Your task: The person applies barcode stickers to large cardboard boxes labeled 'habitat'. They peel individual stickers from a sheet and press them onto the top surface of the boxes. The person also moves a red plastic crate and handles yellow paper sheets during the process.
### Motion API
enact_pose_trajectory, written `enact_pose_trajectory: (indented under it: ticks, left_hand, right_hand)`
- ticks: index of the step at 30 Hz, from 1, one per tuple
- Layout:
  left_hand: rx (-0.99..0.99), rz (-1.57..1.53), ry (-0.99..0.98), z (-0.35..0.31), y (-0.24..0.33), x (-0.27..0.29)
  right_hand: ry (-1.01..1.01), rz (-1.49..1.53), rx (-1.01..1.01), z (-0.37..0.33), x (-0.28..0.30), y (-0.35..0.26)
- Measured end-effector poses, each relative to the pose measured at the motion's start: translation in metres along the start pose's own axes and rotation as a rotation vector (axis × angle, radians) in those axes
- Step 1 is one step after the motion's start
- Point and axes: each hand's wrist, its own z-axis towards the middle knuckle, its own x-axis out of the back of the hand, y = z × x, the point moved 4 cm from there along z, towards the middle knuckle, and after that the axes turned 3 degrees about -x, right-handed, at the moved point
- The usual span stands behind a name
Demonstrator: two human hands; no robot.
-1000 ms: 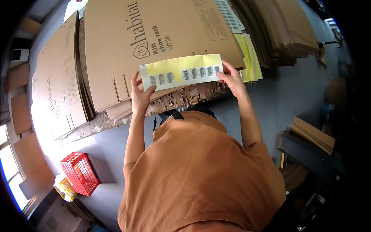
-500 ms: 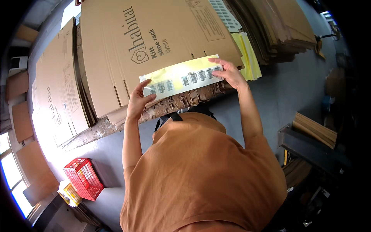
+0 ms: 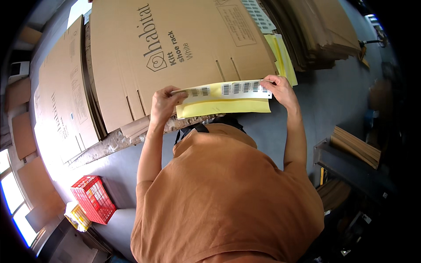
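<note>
A barcode label sheet [image 3: 215,90], white on its printed strip with a yellow part [image 3: 228,106] hanging below, stretches between my two hands. Its left end is pinched by my left hand [image 3: 165,105]; the right end is gripped between the thumb and fingers of my right hand [image 3: 283,90]. I hold it over the near edge of a stack of flat brown cartons [image 3: 118,61] with dark print. Just past my right hand, more yellow sheets [image 3: 283,59] lie at the stack's right side, below a white label sheet [image 3: 258,15].
Another flat carton stack [image 3: 61,96] lies to the left, and a taller cardboard pile [image 3: 322,30] at the far right. On the floor at lower left are a red plastic crate [image 3: 93,199] and a yellow basket [image 3: 79,216]. A dark rack [image 3: 337,155] holds cardboard on the right.
The label sheet has come toward me and folded or tilted, with its yellow part now hanging below the barcodes. My right hand has moved right and down; both hands keep their hold.
</note>
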Motion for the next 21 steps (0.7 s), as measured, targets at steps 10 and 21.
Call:
enact_pose_trajectory:
  ticks: [10, 21]
  left_hand:
    - [0.005, -0.336, 0.059, 0.019, 0.011, -0.065]
    - [0.075, -0.089, 0.194, 0.038, 0.036, -0.082]
  right_hand:
    - [0.464, -0.705, 0.511, 0.016, -0.027, -0.040]
    - [0.347, -0.562, 0.791, 0.043, -0.106, -0.075]
